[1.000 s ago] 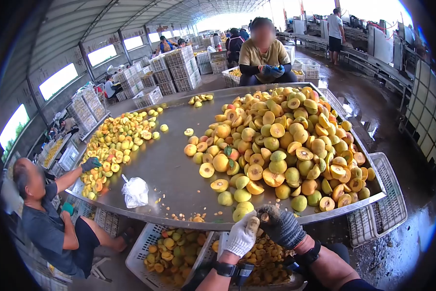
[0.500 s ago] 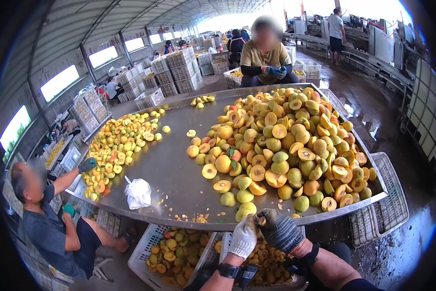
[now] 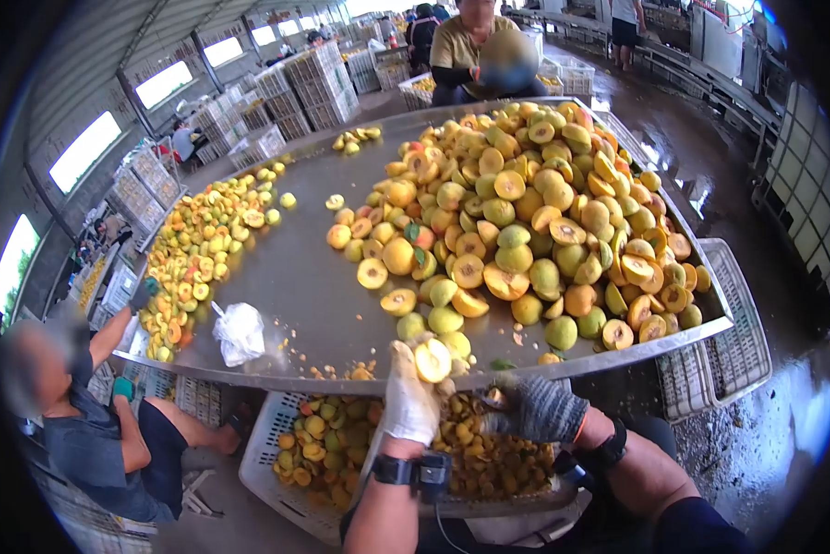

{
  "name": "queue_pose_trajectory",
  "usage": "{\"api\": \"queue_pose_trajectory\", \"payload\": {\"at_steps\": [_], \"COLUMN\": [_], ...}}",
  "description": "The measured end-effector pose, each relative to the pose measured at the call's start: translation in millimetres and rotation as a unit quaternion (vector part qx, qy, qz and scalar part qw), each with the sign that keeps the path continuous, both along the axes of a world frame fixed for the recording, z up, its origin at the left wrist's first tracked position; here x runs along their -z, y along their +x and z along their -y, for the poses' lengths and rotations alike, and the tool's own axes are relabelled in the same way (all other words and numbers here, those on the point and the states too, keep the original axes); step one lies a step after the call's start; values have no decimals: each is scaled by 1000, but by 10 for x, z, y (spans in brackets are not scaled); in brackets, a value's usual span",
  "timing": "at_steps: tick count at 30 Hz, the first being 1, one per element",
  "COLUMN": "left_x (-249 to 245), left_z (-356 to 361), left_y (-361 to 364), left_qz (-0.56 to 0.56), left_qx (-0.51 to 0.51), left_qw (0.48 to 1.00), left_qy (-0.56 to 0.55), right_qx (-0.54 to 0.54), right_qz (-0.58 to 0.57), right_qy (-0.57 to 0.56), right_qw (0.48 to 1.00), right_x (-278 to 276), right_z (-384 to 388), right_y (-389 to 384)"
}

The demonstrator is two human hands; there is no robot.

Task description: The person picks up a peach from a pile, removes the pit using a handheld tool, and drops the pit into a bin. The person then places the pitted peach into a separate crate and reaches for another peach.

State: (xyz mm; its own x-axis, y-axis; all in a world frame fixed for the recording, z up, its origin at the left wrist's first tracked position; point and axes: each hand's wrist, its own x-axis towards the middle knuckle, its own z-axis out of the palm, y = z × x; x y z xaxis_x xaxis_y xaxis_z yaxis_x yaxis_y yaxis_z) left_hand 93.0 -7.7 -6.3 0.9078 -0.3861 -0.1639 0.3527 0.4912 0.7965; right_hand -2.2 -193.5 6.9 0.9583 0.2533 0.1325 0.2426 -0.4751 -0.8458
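Peach half (image 3: 433, 360) now sits raised in closed left fingers (image 3: 406, 392), parted from curled right fingers (image 3: 517, 403), their hold unclear

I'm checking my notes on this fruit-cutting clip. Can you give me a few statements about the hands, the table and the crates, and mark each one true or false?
1. The white-gloved left hand holds a halved yellow peach over the table's near edge. True.
2. The right hand is bare. False: a dark grey knit glove covers it.
3. The crumpled white plastic bag lies in a crate. False: it lies on the grey metal table.
4. The white slatted plastic crates below the table's near edge hold fruit. True.
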Motion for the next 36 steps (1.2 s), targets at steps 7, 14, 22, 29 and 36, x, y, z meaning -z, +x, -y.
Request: {"api": "queue_pose_trajectory", "payload": {"at_steps": [7,14,22,29,36], "left_x": [-28,124,72,119,197], "left_z": [-21,163,232,240,262], "left_y": [-51,-86,-119,-153,-186], "left_qz": [21,89,98,97,182], "left_qx": [77,58,40,15,-38], "left_qw": [997,994,994,995,982], "left_qy": [-24,-11,-2,-18,30], "right_qx": [76,111,154,187,201], "right_qz": [-43,40,104,68,11], "right_qy": [66,23,-111,-132,-107], "right_qw": [994,993,976,971,974], "right_x": [-172,-209,12,-9,-22], "right_z": [138,-50,-240,-363,-470], "right_y": [-78,-32,26,63,87]}}
